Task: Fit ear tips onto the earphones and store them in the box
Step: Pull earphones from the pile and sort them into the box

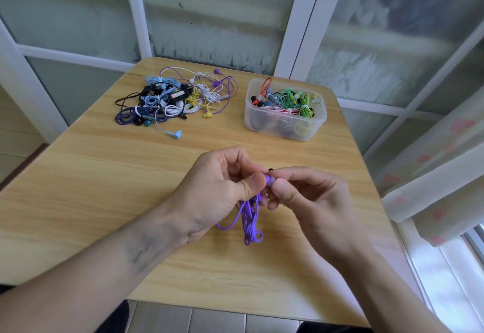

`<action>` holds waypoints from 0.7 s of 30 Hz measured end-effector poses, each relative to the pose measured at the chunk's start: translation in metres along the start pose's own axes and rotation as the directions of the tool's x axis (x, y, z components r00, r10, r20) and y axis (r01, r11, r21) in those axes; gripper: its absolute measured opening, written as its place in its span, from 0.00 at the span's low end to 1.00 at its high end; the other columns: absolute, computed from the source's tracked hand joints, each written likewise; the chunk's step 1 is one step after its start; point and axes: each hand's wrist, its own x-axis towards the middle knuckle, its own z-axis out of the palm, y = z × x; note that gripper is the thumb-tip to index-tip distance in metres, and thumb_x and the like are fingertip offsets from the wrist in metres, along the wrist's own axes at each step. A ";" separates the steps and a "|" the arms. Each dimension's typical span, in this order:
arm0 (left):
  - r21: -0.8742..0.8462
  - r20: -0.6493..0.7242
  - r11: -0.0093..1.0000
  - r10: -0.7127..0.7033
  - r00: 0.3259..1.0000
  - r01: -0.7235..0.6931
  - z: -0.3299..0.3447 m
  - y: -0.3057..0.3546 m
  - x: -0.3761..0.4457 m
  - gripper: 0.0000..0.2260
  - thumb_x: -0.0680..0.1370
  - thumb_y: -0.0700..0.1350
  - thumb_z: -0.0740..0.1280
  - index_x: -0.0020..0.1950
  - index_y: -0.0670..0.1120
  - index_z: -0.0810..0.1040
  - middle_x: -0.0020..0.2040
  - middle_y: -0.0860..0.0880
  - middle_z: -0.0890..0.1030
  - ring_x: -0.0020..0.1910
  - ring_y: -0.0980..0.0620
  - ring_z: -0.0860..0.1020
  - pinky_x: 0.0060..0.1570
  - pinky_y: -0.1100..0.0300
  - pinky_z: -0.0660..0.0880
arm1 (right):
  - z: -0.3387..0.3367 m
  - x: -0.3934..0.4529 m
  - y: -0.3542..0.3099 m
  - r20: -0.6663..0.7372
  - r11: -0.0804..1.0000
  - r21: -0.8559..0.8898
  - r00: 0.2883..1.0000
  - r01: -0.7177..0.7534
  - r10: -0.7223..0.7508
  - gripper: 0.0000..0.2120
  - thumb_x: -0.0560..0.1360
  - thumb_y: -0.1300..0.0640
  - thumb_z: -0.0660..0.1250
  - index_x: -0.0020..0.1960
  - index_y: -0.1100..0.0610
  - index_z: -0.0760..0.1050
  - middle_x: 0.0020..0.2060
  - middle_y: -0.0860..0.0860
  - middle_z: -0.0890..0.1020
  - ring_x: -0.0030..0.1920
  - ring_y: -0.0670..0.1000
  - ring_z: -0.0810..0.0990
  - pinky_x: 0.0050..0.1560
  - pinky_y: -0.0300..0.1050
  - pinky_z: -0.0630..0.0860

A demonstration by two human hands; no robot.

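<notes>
Left hand (220, 188) pinching round purple plastic earbud (269, 181), cord dangling below. Right hand (303, 196) pinching small tip onto bud. Step: fitting tip. Next, probably: push snug, drop in clear plastic box (285, 126) far ahead of right hand.

I see purple earphones (269, 181), a clear box (284, 123) of green and red cords, a pale wood-grain table (104, 188).

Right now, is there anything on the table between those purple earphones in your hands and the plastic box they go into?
Nothing visible. The purple earphones are held by both the left hand and the right hand, and only bare table lies between them and the open plastic box. The pile of earphones sits off to the left.
</notes>
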 end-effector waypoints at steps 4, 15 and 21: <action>0.159 -0.066 0.978 0.149 0.987 -0.137 0.002 -0.003 0.000 0.08 0.72 0.27 0.68 0.38 0.38 0.74 0.34 0.44 0.81 0.30 0.53 0.80 0.34 0.63 0.77 | 0.008 0.000 0.002 -0.004 0.900 0.338 0.955 -0.277 0.295 0.14 0.66 0.59 0.74 0.49 0.66 0.83 0.36 0.57 0.81 0.33 0.50 0.75 0.37 0.39 0.76; 0.129 -0.087 0.984 0.138 0.987 -0.126 0.004 -0.004 0.000 0.08 0.73 0.27 0.67 0.38 0.38 0.74 0.32 0.44 0.79 0.28 0.49 0.79 0.31 0.58 0.77 | 0.008 -0.004 -0.003 -0.108 0.796 -0.544 0.919 0.264 -0.378 0.05 0.71 0.62 0.75 0.44 0.53 0.83 0.37 0.46 0.84 0.38 0.48 0.83 0.40 0.37 0.75; -0.053 -0.179 0.999 -0.020 0.984 0.011 0.008 -0.011 -0.003 0.07 0.76 0.29 0.65 0.40 0.38 0.75 0.31 0.44 0.80 0.27 0.50 0.77 0.31 0.60 0.76 | 0.003 0.000 0.001 0.043 0.583 -0.733 0.880 0.350 -0.474 0.09 0.71 0.66 0.75 0.49 0.55 0.86 0.41 0.46 0.85 0.42 0.41 0.82 0.42 0.27 0.69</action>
